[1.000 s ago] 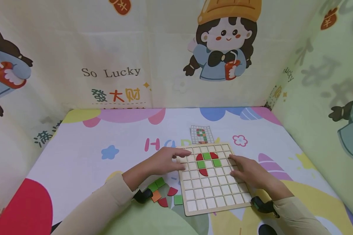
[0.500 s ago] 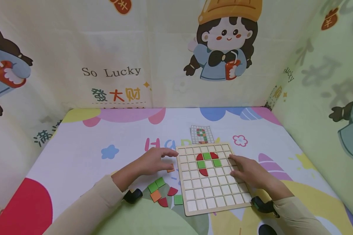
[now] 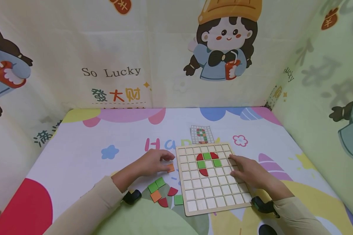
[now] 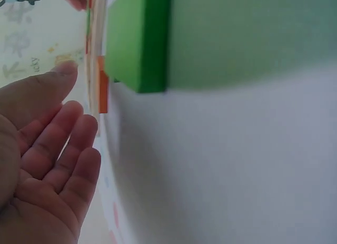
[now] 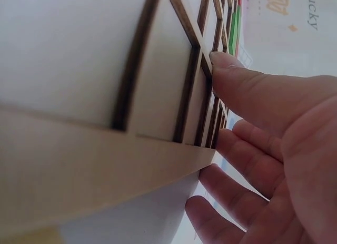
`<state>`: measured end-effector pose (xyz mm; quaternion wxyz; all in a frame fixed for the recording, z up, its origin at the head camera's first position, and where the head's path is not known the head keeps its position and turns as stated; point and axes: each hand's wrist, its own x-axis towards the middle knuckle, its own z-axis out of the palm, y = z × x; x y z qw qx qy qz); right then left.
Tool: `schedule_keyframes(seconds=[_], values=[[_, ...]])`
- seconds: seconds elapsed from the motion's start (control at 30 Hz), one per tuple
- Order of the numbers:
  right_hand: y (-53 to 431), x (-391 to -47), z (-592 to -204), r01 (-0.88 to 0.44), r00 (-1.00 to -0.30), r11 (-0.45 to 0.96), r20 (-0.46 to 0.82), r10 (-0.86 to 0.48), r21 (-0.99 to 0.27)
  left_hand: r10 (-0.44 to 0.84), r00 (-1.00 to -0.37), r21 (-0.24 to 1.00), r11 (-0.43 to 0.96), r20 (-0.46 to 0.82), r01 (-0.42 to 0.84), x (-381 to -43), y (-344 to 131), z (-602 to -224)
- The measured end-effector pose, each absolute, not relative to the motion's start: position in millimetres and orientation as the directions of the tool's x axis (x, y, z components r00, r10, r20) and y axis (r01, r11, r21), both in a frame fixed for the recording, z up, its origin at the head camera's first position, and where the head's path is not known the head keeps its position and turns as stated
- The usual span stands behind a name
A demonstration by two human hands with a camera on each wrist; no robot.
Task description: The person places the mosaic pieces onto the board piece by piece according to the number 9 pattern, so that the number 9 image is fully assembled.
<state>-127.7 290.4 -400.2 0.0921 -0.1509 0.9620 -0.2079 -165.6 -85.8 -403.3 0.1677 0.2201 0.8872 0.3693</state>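
A square wooden grid board [image 3: 214, 191] lies on the table, with several red quarter-circle and green square tiles set in its upper cells. My right hand [image 3: 250, 171] holds the board's right edge; in the right wrist view the thumb [image 5: 247, 83] lies over the grid and the fingers meet the outer side. Left of the board, my left hand [image 3: 153, 162] hovers with loosely bent fingers beside an orange square tile [image 3: 171, 168]. Its thumb is close to that tile; whether they touch is unclear. A gap shows between thumb and fingers in the left wrist view.
Loose tiles lie left of the board: green squares [image 3: 156, 184], an orange square [image 3: 156, 196], red quarter-circles [image 3: 163, 202] and another green square [image 3: 178, 199] by the board's edge. Behind the board lies a small pattern card [image 3: 202, 134]. Patterned cloth [image 3: 164, 58] hangs around the table.
My left hand has drawn back left from over the board to the orange square beside it, and its fingers have bent more. My right hand and the board have stayed put.
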Motion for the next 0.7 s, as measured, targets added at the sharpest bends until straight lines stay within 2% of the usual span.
schedule_keyframes(seconds=[0.7], values=[[290.3,-128.1,-401.5,-0.244,-0.939,0.866,-0.118,-0.324,-0.437,0.504,-0.846,0.695,0.67,-0.171,0.259,-166.6,-80.4,-413.7]])
